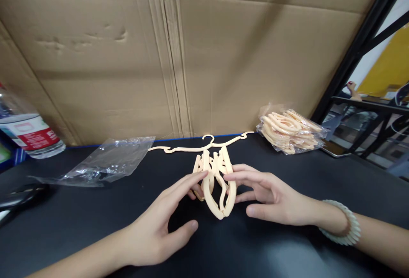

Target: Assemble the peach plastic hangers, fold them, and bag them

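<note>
Several cream folding hangers (pixel 209 188), folded up, are bunched together in the middle of the black table. My left hand (pixel 159 218) is at their left side, its index fingertip touching the nearest hanger and its thumb spread away. On the right side, my right hand (pixel 271 195) touches the bunch with its outstretched fingertips, the thumb apart below. Neither hand wraps round the hangers; part of the left fingers is hidden behind them. Just beyond lies one unfolded cream hanger (pixel 194 148), its arms spread and its hook pointing away from me.
An emptied-looking clear plastic bag (pixel 111 161) lies left of the hangers. At the back right is a clear bag of folded hangers (pixel 289 131). A bottle (pixel 32 133) and a dark object (pixel 22 197) sit at the left. A cardboard wall (pixel 223 65) closes off the back.
</note>
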The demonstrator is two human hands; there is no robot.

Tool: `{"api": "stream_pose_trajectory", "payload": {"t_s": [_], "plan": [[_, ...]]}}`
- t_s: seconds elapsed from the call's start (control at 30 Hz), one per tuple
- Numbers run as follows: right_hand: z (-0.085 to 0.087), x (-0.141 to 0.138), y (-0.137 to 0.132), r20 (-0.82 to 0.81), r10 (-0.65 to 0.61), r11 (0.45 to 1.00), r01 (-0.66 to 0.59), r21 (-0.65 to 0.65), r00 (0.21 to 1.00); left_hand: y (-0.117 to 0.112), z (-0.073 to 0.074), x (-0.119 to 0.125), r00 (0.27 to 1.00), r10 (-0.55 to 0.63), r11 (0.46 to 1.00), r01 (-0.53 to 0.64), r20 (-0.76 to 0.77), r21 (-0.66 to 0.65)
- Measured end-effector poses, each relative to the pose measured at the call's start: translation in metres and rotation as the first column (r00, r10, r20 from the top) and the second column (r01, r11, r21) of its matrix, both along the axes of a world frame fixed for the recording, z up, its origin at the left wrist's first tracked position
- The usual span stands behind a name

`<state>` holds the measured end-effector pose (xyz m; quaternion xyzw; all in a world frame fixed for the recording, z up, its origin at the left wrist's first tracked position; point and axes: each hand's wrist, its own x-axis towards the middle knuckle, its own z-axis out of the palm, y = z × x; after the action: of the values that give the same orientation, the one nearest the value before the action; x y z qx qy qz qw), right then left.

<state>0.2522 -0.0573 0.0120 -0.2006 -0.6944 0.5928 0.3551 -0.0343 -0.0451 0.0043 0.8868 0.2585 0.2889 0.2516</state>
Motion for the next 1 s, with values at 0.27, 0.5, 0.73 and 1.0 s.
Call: {"api": "stream_pose_trajectory", "payload": {"t_s": [0.27, 0.5, 0.73, 1.0], "plan": [[0.002, 0.002, 0.000, 0.124, -0.001, 0.997, -0.009, 0.075, 0.992, -0.003, 0.001, 0.001, 0.999, -0.013, 0.997, 0.016, -0.045, 0.069], [0.006, 0.003, 0.000, 0.209, -0.024, 0.984, -0.014, 0.178, 0.978, -0.007, 0.006, 0.001, 0.987, -0.096, 0.987, 0.112, -0.130, 0.119], [0.008, 0.009, 0.007, 0.087, -0.161, 0.982, 0.152, 0.110, 0.983, -0.006, 0.001, 0.002, 0.987, -0.081, 0.983, 0.103, -0.141, 0.155], [0.007, 0.041, 0.037, 0.467, -0.583, 0.797, 0.357, 0.487, 0.665, -0.005, 0.004, 0.006, 0.987, -0.067, 0.981, 0.091, -0.144, 0.169]]}}
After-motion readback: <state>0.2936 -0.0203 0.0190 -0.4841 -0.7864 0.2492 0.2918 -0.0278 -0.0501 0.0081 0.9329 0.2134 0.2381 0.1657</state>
